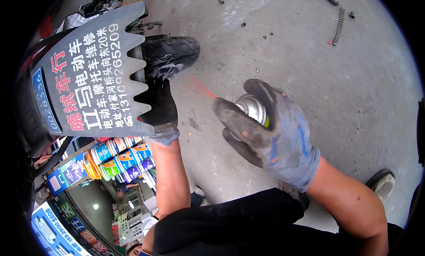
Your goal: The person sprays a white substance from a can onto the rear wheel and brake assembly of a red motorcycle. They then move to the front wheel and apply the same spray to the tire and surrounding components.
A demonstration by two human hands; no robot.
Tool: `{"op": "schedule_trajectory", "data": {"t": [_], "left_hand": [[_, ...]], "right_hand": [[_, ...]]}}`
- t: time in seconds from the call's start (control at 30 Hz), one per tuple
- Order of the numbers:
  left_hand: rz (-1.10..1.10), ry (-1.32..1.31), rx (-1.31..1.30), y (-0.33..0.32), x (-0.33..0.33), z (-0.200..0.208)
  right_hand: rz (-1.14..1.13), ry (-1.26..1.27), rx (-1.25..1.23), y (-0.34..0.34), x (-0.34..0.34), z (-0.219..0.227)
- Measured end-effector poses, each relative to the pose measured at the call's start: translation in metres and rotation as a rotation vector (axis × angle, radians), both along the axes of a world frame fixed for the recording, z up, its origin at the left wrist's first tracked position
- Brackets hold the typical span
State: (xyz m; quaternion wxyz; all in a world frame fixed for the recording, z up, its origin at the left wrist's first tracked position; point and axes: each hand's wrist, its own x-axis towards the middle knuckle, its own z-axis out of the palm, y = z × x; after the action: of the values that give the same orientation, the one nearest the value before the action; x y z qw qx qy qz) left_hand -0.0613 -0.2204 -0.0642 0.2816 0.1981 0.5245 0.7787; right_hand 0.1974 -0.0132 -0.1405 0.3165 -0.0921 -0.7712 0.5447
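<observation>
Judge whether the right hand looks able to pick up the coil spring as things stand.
Probably not: the right hand is wrapped around a spray can, leaving its grip full. Nothing seems to block the way to the coil spring, though its distance is unclear.

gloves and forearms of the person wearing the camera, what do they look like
The left hand wears a glove with nearly black fingers and a blue-grey cuff. The right hand wears a blue-grey glove with dark grey finger coating, brighter blue streaks and small orange-pink marks. The left forearm and right forearm are bare.
</observation>
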Motion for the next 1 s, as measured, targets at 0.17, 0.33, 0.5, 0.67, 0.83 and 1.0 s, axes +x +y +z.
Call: {"op": "schedule_trajectory", "data": {"t": [0.17,0.33,0.5,0.67,0.83,1.0], "left_hand": [[0.298,0.352,-0.355,0.023,0.011,-0.011],[0.379,0.249,-0.312,0.045,0.020,-0.014],[0.362,0.324,-0.393,0.035,0.007,-0.017],[0.394,0.259,-0.395,0.022,0.003,-0.022],[0.468,0.192,-0.376,0.028,0.016,-0.021],[0.414,0.162,-0.242,0.026,0.011,-0.017]], "right_hand": [[-0.102,0.162,-0.020,-0.007,-0.006,-0.001],[-0.076,0.128,-0.027,0.004,-0.010,0.010],[-0.094,0.095,-0.024,0.008,0.000,-0.004],[-0.070,0.127,-0.002,0.009,-0.002,0.007],[-0.073,0.120,0.039,-0.001,-0.007,0.006],[-0.020,-0.018,0.024,0.012,0.005,-0.004]]}}
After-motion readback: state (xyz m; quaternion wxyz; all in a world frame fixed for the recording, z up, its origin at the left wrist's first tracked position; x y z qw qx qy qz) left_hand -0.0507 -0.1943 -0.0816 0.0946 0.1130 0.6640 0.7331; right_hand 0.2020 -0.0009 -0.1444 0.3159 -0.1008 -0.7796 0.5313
